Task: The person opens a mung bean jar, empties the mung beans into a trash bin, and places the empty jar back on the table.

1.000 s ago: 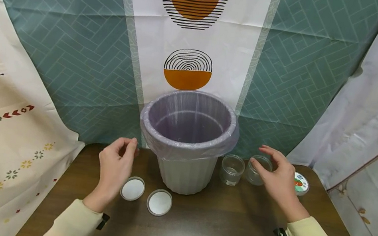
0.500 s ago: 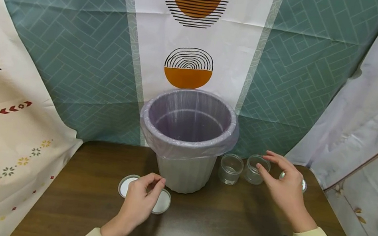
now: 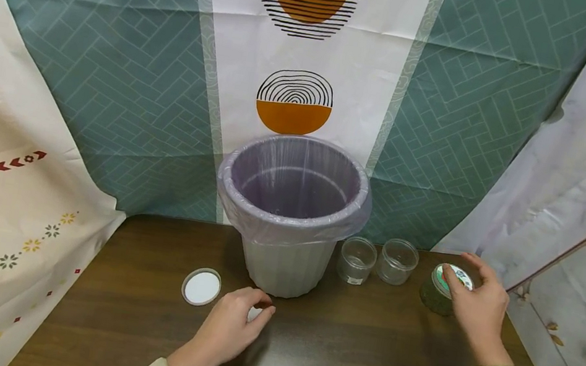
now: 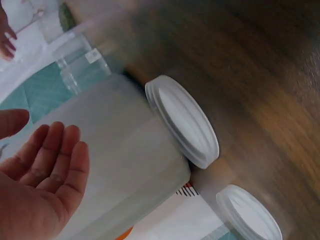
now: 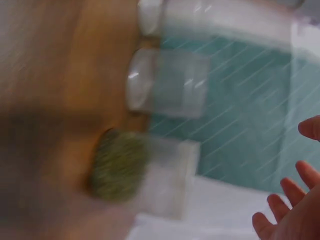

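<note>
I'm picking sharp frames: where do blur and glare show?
Right wrist: heavy blur, the filled jar smeared, the right hand crisper; left wrist: the nearer lid fairly clear, the stickered jar hazy; head: mostly sharp, soft glare on the table.

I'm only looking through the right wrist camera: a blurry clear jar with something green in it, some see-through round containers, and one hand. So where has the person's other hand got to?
Observer: The left hand is in front of a pale grey, ribbed round bin, and in the head view it partly hides a round white lid.

Visitor: Oh! Is it holding anything?

Observer: Nothing that I can see; in the left wrist view its fingers curl loosely with no object in them.

Visitor: And what's on top of the green-filled clear jar? I only see it from the side.

Observer: From above, the head view shows a round white-and-green label on its top.
</note>
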Demonstrator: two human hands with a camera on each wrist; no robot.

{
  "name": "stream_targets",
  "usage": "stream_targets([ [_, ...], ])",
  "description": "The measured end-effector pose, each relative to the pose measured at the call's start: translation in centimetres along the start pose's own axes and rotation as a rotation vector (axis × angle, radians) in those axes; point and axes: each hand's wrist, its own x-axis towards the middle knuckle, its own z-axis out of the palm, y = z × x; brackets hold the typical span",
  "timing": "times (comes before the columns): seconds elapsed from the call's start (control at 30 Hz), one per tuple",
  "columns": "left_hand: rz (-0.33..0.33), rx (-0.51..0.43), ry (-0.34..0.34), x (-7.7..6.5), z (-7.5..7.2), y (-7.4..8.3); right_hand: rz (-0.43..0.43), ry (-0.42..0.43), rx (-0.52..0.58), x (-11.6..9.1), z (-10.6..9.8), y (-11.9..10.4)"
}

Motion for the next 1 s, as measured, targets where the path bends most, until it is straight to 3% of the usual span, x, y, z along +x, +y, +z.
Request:
stream_targets([
  [0.1, 0.000, 0.017, -0.066, -0.1, 0.4, 0.0, 0.089, -0.045, -0.027, 0.2, -0.1, 2.0],
  [0.23, 0.011, 0.043, -0.124, -0.3, 0.7, -0.1, 0.138, -0.121, -0.031, 0.1, 0.0, 4.1],
  [0.57, 0.014, 0.080, -0.188, -0.3, 1.0, -0.6, 0.068, -0.345, -0.080, 0.6, 1.0, 6.3],
  [0.73, 0.007, 0.077, -0.216, -0.4, 1.1, -0.8, 0.019, -0.298, -0.120, 1.1, 1.8, 6.7],
  [0.83, 0.003, 0.080, -0.221, -0.4, 1.1, -0.9, 0.030, -0.271, -0.133, 1.3, 2.0, 7.1],
  [1.0, -0.016, 0.079, -0.236, -0.4, 1.1, -1.0, 0.073, -0.296, -0.151, 1.4, 2.4, 7.7],
])
